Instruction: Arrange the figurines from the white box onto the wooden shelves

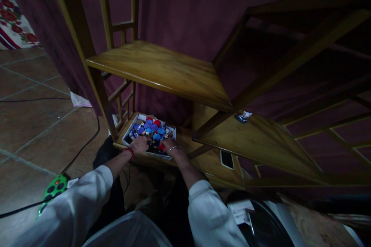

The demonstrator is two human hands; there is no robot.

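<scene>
A shallow white box (125, 139) sits on the low shelf in front of me. It is filled with small round blue and purple pieces (148, 124), a few red ones and many tiny mixed trinkets. My left hand (140, 144), with a red bead bracelet (129, 153) at the wrist, reaches over the box's near left part. Dark pieces (153, 146) lie between my hands. At the near right side, my right hand (168, 146) touches or nearly touches a red piece (161, 146). A thin bangle (174, 148) circles that wrist. The fingertips of both hands are too dim and hidden to make out.
A wooden shelf board (162, 71) juts out above the box. Farther right, a small cat figurine (245, 116) stands on another board (255, 139). A phone (227, 159) lies on the low shelf. On the tiled floor at left are a green power strip (55, 187) and cables.
</scene>
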